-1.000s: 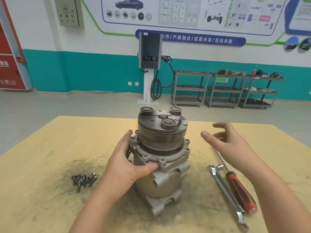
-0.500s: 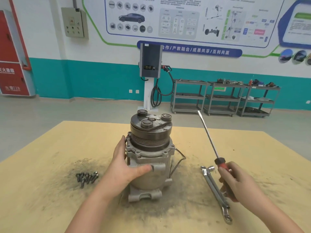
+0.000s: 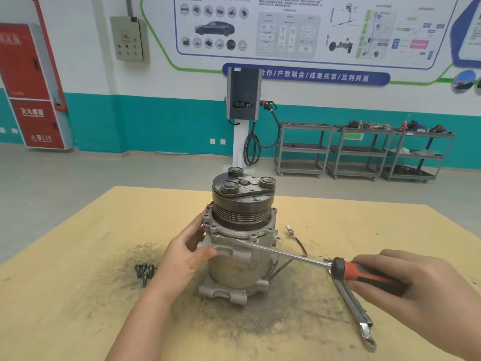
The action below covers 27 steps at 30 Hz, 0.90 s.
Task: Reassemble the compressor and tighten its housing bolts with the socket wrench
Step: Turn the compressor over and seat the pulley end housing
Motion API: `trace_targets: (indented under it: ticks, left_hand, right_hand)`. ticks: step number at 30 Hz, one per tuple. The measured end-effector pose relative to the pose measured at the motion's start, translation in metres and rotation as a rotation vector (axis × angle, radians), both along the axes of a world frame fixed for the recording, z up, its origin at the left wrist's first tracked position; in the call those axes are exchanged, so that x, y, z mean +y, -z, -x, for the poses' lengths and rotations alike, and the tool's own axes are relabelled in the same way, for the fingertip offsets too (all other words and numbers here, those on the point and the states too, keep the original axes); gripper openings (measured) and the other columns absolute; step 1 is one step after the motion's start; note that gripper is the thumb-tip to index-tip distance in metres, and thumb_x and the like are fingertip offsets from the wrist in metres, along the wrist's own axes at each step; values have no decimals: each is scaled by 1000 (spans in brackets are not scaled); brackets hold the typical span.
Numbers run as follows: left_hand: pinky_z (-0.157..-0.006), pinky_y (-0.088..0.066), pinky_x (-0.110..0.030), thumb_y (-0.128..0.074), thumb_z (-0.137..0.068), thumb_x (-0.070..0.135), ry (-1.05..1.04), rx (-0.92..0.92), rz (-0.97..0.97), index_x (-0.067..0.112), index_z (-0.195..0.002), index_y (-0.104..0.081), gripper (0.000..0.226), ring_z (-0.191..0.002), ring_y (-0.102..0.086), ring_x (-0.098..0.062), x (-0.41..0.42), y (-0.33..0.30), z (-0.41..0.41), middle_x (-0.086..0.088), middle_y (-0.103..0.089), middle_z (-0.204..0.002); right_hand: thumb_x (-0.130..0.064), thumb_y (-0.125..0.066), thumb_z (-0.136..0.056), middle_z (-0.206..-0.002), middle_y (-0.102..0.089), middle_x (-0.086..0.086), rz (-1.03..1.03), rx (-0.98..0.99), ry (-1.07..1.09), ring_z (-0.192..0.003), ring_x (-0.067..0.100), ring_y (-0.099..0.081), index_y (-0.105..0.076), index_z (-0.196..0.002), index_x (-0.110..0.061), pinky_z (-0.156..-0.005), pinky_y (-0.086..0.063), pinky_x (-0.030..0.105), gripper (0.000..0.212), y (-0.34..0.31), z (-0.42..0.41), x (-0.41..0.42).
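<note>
The tabletop is pale wood, smudged with dark grit round the middle; the compressor stands upright on it at the centre, pulley end up, its lower housing resting on the mounting lugs; a thin wire trails from its right side. The left hand wraps the compressor's left flank, its grip half closed round the housing, thumb pressed flat on the front just under the flange, fingers hidden behind the body. The right hand is curled tight round the red-and-black handle of a screwdriver, fingers folded over the top; the shaft runs leftward and slightly up, its tip laid against the seam below the flange, just beside the left thumb. A wrench lies flat on the tabletop under the right hand, its upper end hidden by the screwdriver handle, the lower end pointing toward the near edge; whether it carries a socket cannot be told. A small cluster of bolts lies on the grit left of the left wrist, well apart from the compressor.
</note>
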<state>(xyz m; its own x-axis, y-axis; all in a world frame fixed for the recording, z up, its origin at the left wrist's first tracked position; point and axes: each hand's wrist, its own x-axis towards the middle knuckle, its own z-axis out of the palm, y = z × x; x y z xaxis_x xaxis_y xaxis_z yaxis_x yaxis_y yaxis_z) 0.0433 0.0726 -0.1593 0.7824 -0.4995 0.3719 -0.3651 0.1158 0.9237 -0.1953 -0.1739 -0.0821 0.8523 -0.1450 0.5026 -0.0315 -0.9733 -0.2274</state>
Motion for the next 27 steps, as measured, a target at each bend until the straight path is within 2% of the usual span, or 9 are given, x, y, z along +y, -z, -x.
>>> trace_targets:
  ticks: [3, 5, 7, 9, 12, 17, 20, 23, 27]
  left_hand:
    - [-96, -40, -7, -78, -43, 80, -36, -49, -37, 34, -141, -42, 114, -127, -48, 9, -9, -4, 12, 25, -55, -137]
    - [-104, -35, -15, -76, -39, 83, -204, -64, -124, 29, -150, -32, 130, -132, -40, 5, -19, -6, 21, 15, -40, -152]
    - [-113, -26, -27, -67, -37, 87, -417, -114, -264, 26, -155, -15, 143, -137, -25, -2, -27, -7, 31, 11, -22, -158]
    - [-117, -21, -38, -55, -34, 95, -528, -175, -378, 28, -155, -4, 148, -142, -15, -7, -35, -7, 40, 11, -16, -157]
    - [-118, -18, -36, -43, -35, 98, -612, -222, -457, 24, -154, 5, 148, -141, -9, -9, -44, -4, 48, 6, -12, -158]
    - [-117, -17, -32, -65, -56, 73, -561, -242, -389, 24, -155, 4, 130, -139, -9, -4, -43, 0, 40, 14, -11, -152]
    - [-116, -18, -30, -69, -58, 66, -506, -228, -390, 26, -156, 4, 129, -141, -11, -6, -37, -2, 29, 17, -13, -151]
    - [-116, -17, -31, -70, -57, 68, -465, -219, -393, 28, -155, 5, 131, -142, -11, -6, -31, -3, 26, 21, -13, -149]
    - [-116, -20, -35, -66, -47, 83, -434, -177, -369, 31, -155, 5, 140, -139, -9, 1, -30, -2, 28, 22, -13, -150]
  right_hand:
    - [-70, -49, -76, -68, -53, -23, 83, -7, 64, -54, 0, -49, -55, -98, -58, -43, -40, 20, 26, -4, 3, -7]
    - [-68, -50, -79, -72, -52, -25, 131, -30, 73, -59, 1, -51, -55, -100, -58, -44, -44, 23, 24, -5, 5, -15]
    - [-52, -64, -81, -77, -49, -26, 196, -50, 75, -65, 7, -52, -54, -100, -53, -47, -46, 29, 22, -3, 4, -24]
    - [-33, -80, -69, -81, -45, -25, 241, -55, 106, -68, 11, -47, -53, -94, -47, -46, -45, 32, 40, 1, 0, -30]
    - [-22, -87, -58, -80, -41, -21, 244, -56, 166, -71, 12, -38, -50, -85, -41, -43, -42, 31, 49, 6, -7, -35]
    - [-15, -89, -53, -62, -47, -17, 230, -50, 251, -59, 17, -45, -44, -80, -38, -42, -43, 33, 58, 15, -15, -48]
    - [-18, -90, -50, -48, -45, -14, 151, 20, 315, -43, 15, -46, -43, -73, -36, -37, -38, 25, 55, 16, -22, -40]
    - [-19, -91, -47, -44, -44, -15, 169, 48, 300, -39, 14, -44, -47, -68, -34, -39, -27, 14, 51, 16, -31, -29]
    - [-20, -89, -53, -45, -41, -14, 174, 2, 322, -42, 15, -42, -50, -64, -28, -43, -20, 16, 41, 14, -43, -30]
